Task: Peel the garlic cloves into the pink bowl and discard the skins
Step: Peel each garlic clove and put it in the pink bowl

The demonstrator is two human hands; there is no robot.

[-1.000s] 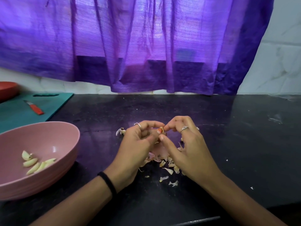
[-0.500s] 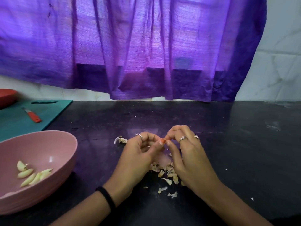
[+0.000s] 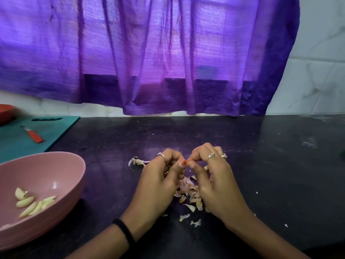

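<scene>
My left hand [image 3: 158, 186] and my right hand [image 3: 214, 180] meet fingertip to fingertip above the black counter [image 3: 270, 174]. Together they pinch a small garlic clove, which my fingers hide almost wholly. Below and between the hands lies a heap of papery garlic skins [image 3: 188, 195]. The pink bowl [image 3: 61, 165] stands at the left and holds several peeled cloves [image 3: 31, 203]. A garlic root scrap with skin [image 3: 137, 162] lies just left of my left hand.
A teal cutting board [image 3: 56, 128] lies at the back left with a small red-handled knife [image 3: 32, 134] on it. A red dish [image 3: 5, 113] peeks in at the left edge. A purple curtain [image 3: 149, 53] hangs behind the counter.
Both hands stay together on the clove, with the fingers shifting slightly as they work at it. The view has tipped upward, so hands and bowl sit lower in the frame.
</scene>
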